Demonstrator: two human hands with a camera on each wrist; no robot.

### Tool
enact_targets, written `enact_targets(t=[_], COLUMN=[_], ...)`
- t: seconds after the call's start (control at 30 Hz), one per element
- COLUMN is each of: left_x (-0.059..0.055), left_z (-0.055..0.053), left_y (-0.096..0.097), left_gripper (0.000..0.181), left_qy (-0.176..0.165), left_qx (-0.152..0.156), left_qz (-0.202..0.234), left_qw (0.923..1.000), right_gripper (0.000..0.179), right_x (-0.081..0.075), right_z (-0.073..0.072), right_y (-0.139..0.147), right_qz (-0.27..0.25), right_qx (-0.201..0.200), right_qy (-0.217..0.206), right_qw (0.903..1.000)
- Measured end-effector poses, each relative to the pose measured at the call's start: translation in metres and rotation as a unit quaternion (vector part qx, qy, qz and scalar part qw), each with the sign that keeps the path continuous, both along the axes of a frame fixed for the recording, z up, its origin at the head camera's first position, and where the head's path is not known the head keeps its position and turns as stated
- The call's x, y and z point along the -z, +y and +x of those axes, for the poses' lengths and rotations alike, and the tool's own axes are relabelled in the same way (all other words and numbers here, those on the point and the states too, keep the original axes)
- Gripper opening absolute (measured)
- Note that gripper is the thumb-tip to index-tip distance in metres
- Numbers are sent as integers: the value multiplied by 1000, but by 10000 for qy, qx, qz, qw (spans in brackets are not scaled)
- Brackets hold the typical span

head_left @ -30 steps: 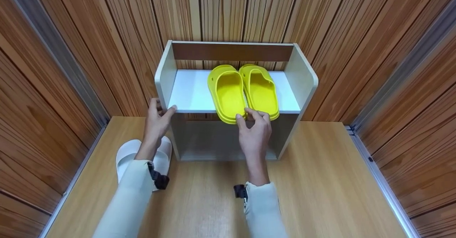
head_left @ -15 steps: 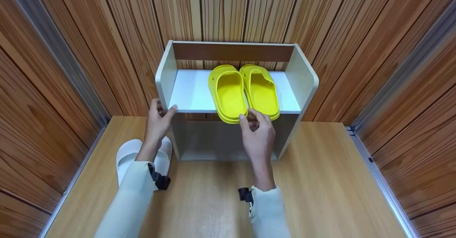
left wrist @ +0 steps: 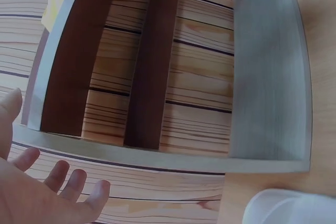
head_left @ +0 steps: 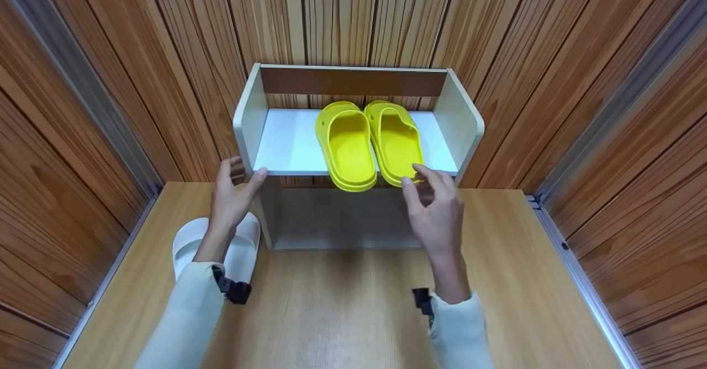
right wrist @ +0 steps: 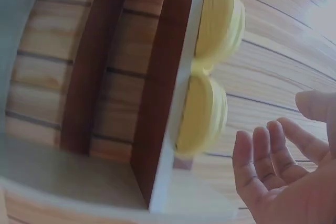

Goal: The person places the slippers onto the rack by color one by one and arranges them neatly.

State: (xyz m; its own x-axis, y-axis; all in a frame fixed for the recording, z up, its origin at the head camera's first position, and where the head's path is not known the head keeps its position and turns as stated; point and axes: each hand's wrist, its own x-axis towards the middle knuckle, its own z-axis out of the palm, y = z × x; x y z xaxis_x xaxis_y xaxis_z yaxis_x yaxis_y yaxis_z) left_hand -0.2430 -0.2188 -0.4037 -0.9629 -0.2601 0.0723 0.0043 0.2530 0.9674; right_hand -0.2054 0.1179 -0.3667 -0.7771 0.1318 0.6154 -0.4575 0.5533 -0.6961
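Observation:
A pair of yellow clogs sits side by side on the upper board of a white shoe rack [head_left: 290,137], heels jutting over its front edge. The left clog [head_left: 353,164] and right clog [head_left: 400,137] point toward the back wall. My right hand [head_left: 439,214] hovers at the heel of the right clog, fingers loosely bent and holding nothing; the right wrist view shows a gap between hand and clogs. My left hand [head_left: 232,203] is at the rack's left side panel [head_left: 248,120], thumb in front and fingers outside, spread and holding nothing. Whether it touches the panel I cannot tell.
White slippers [head_left: 243,247] lie on the wooden floor left of the rack, partly hidden by my left arm. The rack's lower compartment [head_left: 342,220] is below the clogs. Wood-panelled walls [head_left: 342,21] close in behind and on both sides.
My right hand has left the left clog's heel and moved right, its fingers now loosened. The left hand has shifted slightly left and down. The clogs stay in place on the rack.

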Motion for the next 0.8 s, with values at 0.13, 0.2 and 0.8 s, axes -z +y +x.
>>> enact_targets(t=[0.13,0.2,0.8], left_x=[-1,-1,27], left_z=[6,10,67], left_y=[-2,-3,-49], left_gripper=[82,84,84], left_qy=[-55,-71,150], left_qx=[-83,-92,-867], left_qz=[-341,-441,-1504], left_qw=[9994,9990,9847], right_gripper=[38,40,60], right_x=[-6,-9,-8], right_z=[-3,-5,-36], right_y=[19,29,97], right_qz=[360,510,330], right_qx=[111,233,943], right_qy=[156,238,-459], right_qw=[9992,9981,9939])
